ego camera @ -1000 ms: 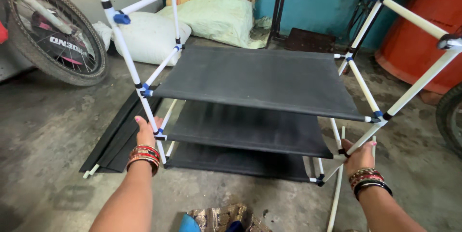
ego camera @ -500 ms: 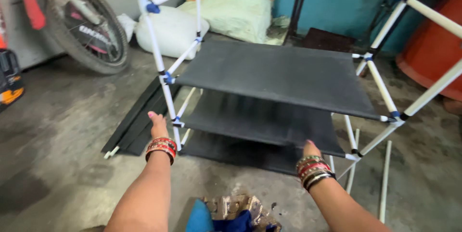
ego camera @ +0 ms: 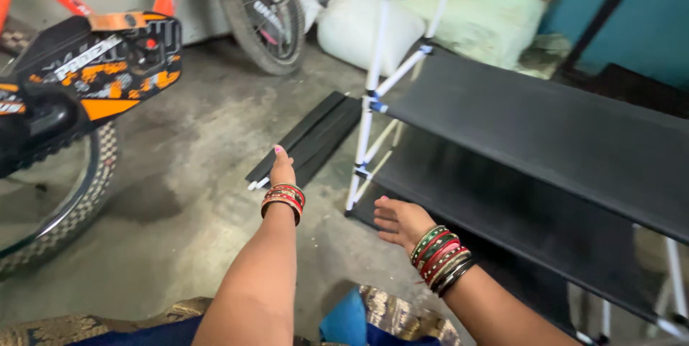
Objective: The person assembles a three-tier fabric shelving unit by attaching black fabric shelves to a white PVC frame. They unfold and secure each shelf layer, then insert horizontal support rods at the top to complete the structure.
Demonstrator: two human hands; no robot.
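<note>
Left hand (ego camera: 282, 168): empty, fingers together, stretched toward black panels (ego camera: 307, 138) lying on floor (ego camera: 179, 195), apart from them | Right hand (ego camera: 399, 220): empty, fingers spread, just near of shelf rack's (ego camera: 531, 131) white post (ego camera: 362, 138), not touching | Rack: right, black shelves stacked | Bicycle (ego camera: 79, 73): left | Sacks (ego camera: 430, 19): far.

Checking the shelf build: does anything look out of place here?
Yes: loose black panels lie flat on the floor left of the shelf rack, not fitted into it. The left hand reaches toward them; the right hand is open.
</note>
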